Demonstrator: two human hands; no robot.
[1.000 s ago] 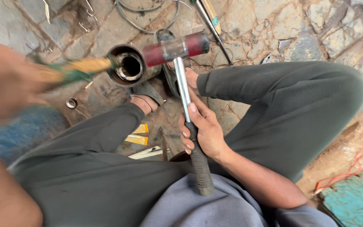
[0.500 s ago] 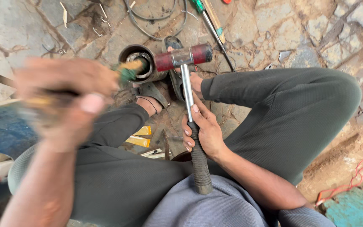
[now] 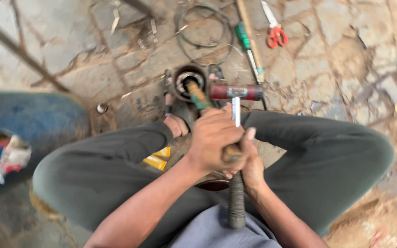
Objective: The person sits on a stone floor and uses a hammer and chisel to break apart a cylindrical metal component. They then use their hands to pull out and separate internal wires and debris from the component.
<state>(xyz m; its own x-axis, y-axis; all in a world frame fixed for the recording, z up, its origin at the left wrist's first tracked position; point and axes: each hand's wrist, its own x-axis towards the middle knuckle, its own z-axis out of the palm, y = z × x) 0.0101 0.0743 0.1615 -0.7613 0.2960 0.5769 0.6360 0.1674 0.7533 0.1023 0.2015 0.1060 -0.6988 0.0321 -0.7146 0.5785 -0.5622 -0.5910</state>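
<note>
I sit on a stone floor with my knees apart. My left hand (image 3: 214,140) grips a wooden-handled tool with a green band (image 3: 198,96), and its tip rests in a round metal bearing housing (image 3: 187,82) on the floor by my foot. My right hand (image 3: 249,163) holds a hammer by its shaft, partly hidden under the left hand. The hammer's red head (image 3: 236,92) lies level just right of the housing, and its black ribbed grip (image 3: 236,202) points toward my lap.
Red-handled scissors (image 3: 274,30), a green-handled screwdriver (image 3: 246,46), a wooden stick (image 3: 249,32) and a wire loop (image 3: 203,32) lie on the floor beyond the housing. A blue container (image 3: 28,119) stands at the left. Yellow pieces (image 3: 159,158) sit under my left leg.
My left hand swung in from the left with the wooden-handled tool and now sits over my right hand, the tool's tip in the housing. The hammer stayed nearly in place.
</note>
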